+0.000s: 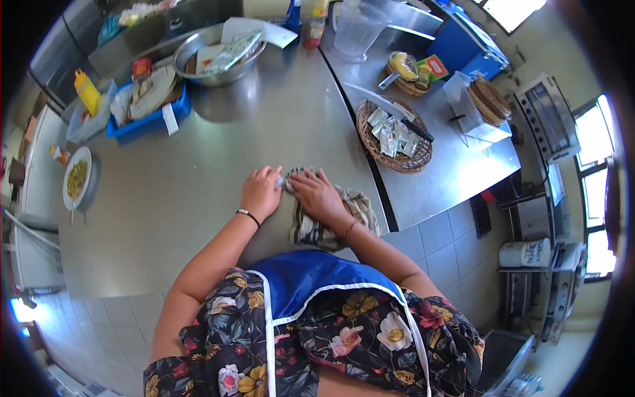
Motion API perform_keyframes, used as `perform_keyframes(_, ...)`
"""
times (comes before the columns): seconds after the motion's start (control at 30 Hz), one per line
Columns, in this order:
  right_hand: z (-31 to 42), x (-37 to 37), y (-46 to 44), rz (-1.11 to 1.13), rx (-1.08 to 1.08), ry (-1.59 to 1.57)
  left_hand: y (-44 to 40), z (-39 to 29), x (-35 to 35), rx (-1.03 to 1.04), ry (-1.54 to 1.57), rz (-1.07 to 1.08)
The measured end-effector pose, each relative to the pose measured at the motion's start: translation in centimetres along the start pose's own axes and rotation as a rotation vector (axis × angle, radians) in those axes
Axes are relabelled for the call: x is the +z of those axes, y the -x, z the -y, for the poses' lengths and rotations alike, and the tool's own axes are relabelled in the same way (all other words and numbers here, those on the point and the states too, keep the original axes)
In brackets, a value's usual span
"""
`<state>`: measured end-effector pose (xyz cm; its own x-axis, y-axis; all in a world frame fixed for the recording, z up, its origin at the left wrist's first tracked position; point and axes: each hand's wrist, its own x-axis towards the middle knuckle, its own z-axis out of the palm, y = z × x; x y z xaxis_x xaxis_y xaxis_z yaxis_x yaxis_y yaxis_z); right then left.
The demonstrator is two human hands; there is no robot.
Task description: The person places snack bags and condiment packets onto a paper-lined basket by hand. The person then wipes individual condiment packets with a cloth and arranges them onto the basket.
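Observation:
Both of my hands are over the steel table near its front edge. My right hand (319, 198) presses down on a checked cloth (360, 206), its fingers curled over the bunched far end. Most of the cloth spreads out under my wrist toward the table edge. Close beside it, my left hand (262, 192) is closed, fingers bent and knuckles up. A small pale, shiny bit shows at its thumb side, touching or nearly touching the cloth; what it is I cannot make out.
A wicker basket (364, 135) holding sachets and a black-handled knife (417, 129) stands at right, past a gap between tables. At the back are a metal bowl (218, 78) and a blue tray (135, 129). A plate of food (77, 178) sits far left.

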<state>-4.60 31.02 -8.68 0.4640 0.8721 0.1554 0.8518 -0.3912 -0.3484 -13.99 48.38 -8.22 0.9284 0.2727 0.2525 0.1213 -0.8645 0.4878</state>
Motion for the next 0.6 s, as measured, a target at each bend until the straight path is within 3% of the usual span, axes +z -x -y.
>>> perform_keyframes(0.27, 1.3, 0.1, 0.4, -0.233, 0.198, -0.246, -1.7, 1.8, -2.3, -0.193, 0.100, 0.305)
perform_keyframes(0.43, 4.3, -0.1, -1.4, -0.269, 0.027, -0.306, -0.9, 6.5, -2.6, -0.151, 0.134, 0.114)
perform_keyframes(0.53, 6.0, 0.9, -3.1, -0.175, -0.166, -0.240, -0.5, 9.1, -2.5, -0.579, 0.558, 0.177)
perform_keyframes(0.6, 6.7, 2.1, -4.0, -0.092, -0.239, -0.128, 0.2, 9.3, -2.5, -0.668, 0.775, 0.173)
